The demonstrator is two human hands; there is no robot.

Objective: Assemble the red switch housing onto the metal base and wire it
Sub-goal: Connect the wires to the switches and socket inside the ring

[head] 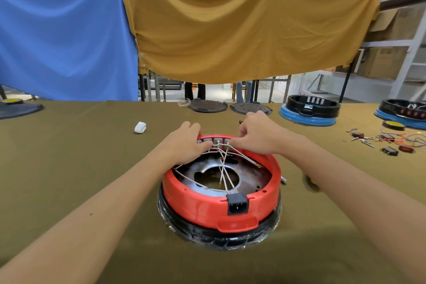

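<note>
i work at the far rim of the red switch housing (221, 205), which sits over the metal base (251, 176) in the middle of the olive-covered table (69, 168), its black power socket (238, 203) facing me. my left hand (187, 143) curls over the rim and grips the row of grey switches (217, 141); my right hand (255, 136) pinches at a terminal there, though what exactly sits between the fingertips i cannot tell. thin white wires (224, 173) cross the open centre. i judge the housing rigid, light plastic, best held by its thick outer wall; the wires look limp and the small brass lugs bendable, so i would take each near its connector, not mid-span. spare switches and leads (389, 143) lie well apart to the right.
</note>
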